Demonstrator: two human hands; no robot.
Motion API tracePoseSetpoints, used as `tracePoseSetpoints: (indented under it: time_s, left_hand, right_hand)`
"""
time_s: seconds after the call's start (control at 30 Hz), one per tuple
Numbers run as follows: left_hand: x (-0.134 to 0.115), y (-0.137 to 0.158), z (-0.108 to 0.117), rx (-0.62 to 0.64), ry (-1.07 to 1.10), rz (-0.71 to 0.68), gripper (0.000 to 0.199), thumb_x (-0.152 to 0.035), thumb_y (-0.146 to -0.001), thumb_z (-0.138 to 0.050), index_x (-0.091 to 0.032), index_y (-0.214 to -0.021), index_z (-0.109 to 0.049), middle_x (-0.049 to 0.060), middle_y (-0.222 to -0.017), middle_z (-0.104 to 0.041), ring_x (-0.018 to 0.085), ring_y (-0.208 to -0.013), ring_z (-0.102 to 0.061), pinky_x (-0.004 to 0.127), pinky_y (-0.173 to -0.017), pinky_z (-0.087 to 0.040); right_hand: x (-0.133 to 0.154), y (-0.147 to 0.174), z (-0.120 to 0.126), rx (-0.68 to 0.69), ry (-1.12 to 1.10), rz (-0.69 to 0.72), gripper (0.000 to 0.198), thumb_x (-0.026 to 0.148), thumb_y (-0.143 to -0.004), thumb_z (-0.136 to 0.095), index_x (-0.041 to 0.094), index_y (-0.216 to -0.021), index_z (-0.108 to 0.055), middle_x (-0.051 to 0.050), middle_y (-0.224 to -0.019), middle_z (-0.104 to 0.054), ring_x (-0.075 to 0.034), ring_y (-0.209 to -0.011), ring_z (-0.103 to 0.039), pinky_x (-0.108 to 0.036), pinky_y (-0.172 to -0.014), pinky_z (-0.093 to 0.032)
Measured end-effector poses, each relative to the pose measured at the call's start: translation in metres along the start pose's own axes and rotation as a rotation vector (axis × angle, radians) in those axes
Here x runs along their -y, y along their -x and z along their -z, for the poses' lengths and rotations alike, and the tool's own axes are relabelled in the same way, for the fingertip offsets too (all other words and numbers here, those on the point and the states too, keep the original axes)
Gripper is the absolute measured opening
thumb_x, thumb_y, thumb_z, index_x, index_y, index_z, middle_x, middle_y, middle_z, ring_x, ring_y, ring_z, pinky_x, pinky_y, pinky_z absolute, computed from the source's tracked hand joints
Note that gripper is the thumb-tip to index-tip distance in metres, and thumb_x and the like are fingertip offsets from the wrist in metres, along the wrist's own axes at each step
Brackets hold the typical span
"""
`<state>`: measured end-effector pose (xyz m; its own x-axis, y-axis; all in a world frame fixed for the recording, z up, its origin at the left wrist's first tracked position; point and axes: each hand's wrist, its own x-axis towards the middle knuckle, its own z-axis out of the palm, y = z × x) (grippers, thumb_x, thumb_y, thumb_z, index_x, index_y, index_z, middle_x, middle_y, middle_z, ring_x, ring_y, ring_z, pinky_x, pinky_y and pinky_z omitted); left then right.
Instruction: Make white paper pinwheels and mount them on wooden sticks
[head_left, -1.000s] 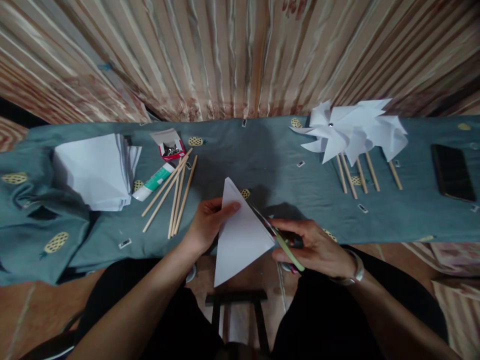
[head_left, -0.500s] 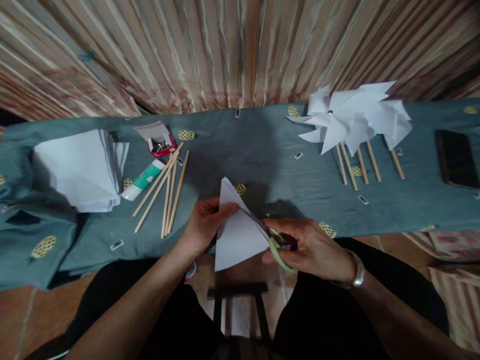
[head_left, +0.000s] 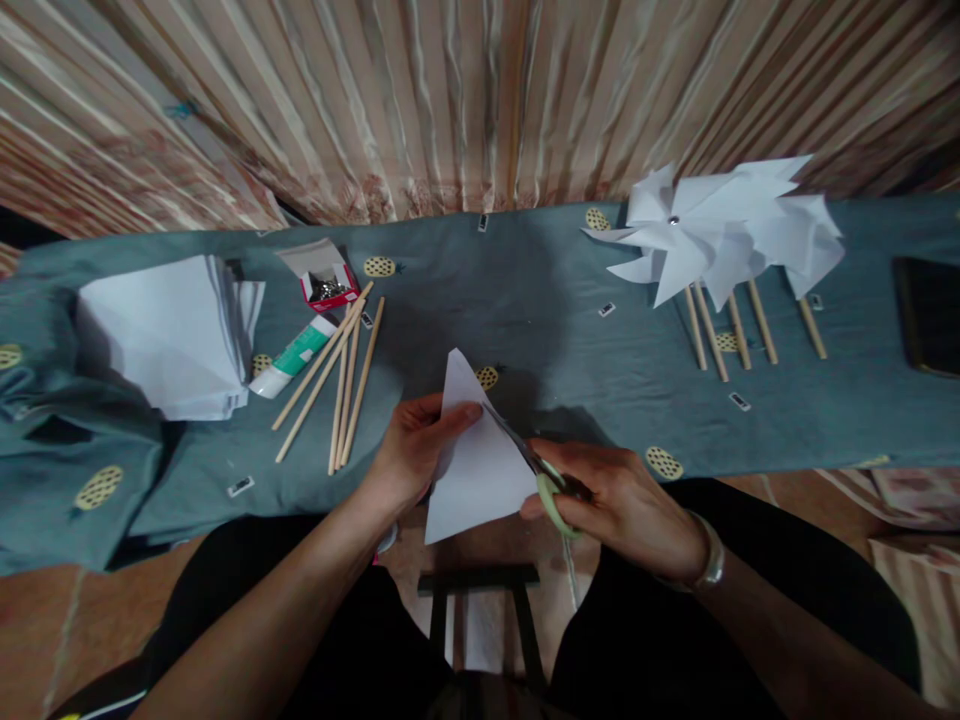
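A white sheet of paper, folded to a triangle, is pinched between the thumb and fingers of my left hand. It hangs partly over the table's front edge, one corner pointing away from me. My right hand grips a pair of scissors with pale green handles. The scissor blades lie along the paper's right edge, their tips close to my left thumb. How far the blades are parted is hard to make out.
On the left are a paper stack, a red box of small metal pieces, a green-and-white tube and several wooden sticks. White paper pinwheels on sticks lie at the right, beside a dark phone. A curtain hangs behind.
The scissor handles have drawn closer together in my right hand. My left hand keeps its hold on the paper. The view has shifted slightly.
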<state>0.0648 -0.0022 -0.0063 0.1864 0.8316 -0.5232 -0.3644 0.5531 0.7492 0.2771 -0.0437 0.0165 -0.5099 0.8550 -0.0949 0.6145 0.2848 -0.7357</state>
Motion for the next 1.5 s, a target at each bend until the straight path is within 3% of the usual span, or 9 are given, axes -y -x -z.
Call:
tracePoseSetpoints:
  time_s: [0.27,0.43,1.5]
  left_hand:
    - [0.003,0.004,-0.003,0.056,0.077,0.076,0.025,-0.032,-0.056,-0.088,-0.015,-0.07,-0.076,0.002,-0.059,-0.071,0.014,-0.05,-0.065,0.021,-0.048,-0.051]
    - [0.004,0.006,-0.005,0.031,0.075,0.104,0.027,-0.032,-0.052,-0.09,-0.015,-0.068,-0.076,0.003,-0.059,-0.071,0.013,-0.047,-0.063,0.02,-0.046,-0.049]
    - [0.008,0.012,-0.008,0.072,0.018,0.213,0.028,-0.035,-0.053,-0.089,-0.014,-0.066,-0.075,0.004,-0.059,-0.07,0.011,-0.046,-0.058,0.022,-0.045,-0.042]
  right_hand:
    - [0.007,-0.004,0.0,0.014,-0.004,-0.043,0.029,0.034,-0.086,-0.07,0.015,-0.108,-0.069,-0.002,-0.087,-0.075,-0.015,-0.07,-0.068,-0.024,-0.066,-0.048]
    - [0.007,-0.003,-0.004,0.002,-0.017,-0.042,0.035,0.031,-0.083,-0.075,0.014,-0.112,-0.068,-0.002,-0.085,-0.075,-0.016,-0.073,-0.069,-0.024,-0.068,-0.049]
    - [0.013,-0.013,-0.004,-0.063,-0.05,-0.059,0.026,0.04,-0.09,-0.064,0.018,-0.101,-0.069,-0.005,-0.091,-0.078,-0.018,-0.077,-0.073,-0.025,-0.07,-0.055]
